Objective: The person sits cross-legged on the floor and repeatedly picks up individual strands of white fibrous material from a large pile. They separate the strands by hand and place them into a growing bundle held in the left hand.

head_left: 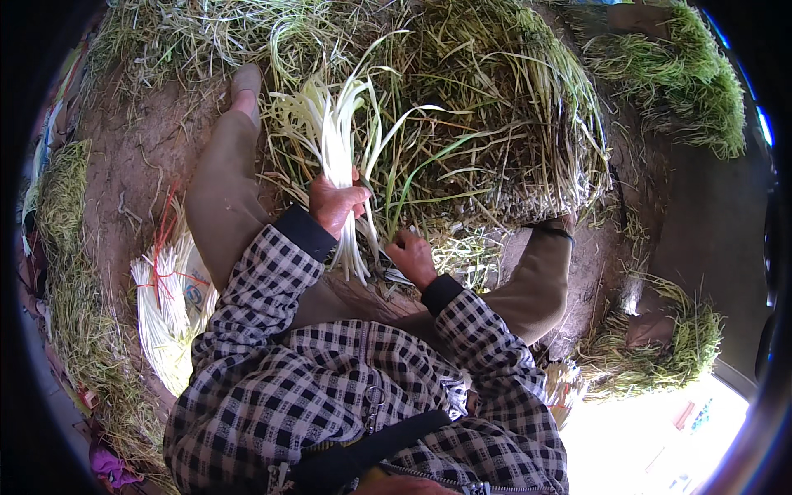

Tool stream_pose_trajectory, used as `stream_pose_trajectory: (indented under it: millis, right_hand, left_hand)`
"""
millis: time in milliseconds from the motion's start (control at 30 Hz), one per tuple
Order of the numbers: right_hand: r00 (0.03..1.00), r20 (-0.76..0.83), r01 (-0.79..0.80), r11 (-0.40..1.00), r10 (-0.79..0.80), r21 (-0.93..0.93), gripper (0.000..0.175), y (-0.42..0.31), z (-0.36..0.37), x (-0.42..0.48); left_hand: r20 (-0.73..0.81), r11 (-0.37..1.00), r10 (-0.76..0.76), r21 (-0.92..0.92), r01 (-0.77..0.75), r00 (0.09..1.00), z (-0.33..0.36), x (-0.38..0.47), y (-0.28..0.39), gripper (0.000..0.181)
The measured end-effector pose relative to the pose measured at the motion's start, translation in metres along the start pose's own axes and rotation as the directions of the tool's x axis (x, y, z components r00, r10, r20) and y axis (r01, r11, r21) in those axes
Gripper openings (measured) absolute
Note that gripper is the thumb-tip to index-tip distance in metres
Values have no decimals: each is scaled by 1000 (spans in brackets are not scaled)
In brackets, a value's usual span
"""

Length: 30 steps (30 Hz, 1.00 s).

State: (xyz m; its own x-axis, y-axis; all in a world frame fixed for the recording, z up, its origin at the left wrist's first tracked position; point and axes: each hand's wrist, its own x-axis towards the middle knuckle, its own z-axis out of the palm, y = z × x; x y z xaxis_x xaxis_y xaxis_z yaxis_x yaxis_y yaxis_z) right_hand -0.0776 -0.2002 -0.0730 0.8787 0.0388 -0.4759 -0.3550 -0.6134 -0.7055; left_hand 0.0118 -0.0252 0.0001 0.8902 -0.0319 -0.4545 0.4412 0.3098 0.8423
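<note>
A small bunch of pale blanched shoots (pixel 337 151), perhaps garlic greens, stands almost upright in my left hand (pixel 337 203), which is closed around the white stems. Their yellowish leaf tips fan out above the fist, and the cut-looking stem ends hang below it. A separate pale stalk (pixel 371 216) runs down along the thumb side of that hand. Close to its lower end, my right hand (pixel 413 257) has its fingers curled in. Whether those fingers pinch a stalk or a green leaf (pixel 427 164) is hidden.
Beyond my hands lies a large heap of uncleaned green and straw-coloured shoots (pixel 482 111). A white bundle (pixel 167 297) tied with red string rests beside my left leg. Grassy piles (pixel 674 93) lie at the right, another (pixel 68 204) at the left rim. Bare earth (pixel 142 136) shows between.
</note>
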Motion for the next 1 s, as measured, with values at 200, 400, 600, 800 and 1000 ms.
stream_pose_trajectory:
  millis: [200,400,600,800,1000]
  right_hand:
    - [973,182,-49,897,142,-440,36,33,-43,-15]
    - [956,176,-9,624,235,-782,20,107,-44,-11]
    - [937,201,67,418,285,-906,18,126,-49,-7]
    - [883,246,112,331,399,-937,22,192,-52,-2]
    - [924,341,243,418,175,-875,16,97,-66,-3]
  left_hand:
    - [-19,998,58,-15,-58,998,2,-1,19,26]
    - [-15,993,102,-59,-102,995,-8,4,31,40]
    - [-43,982,174,-63,-176,984,-13,1,50,39]
    - [-65,964,248,-84,-253,967,-22,-1,66,31]
    - [48,988,156,-17,-156,987,-23,1,53,28]
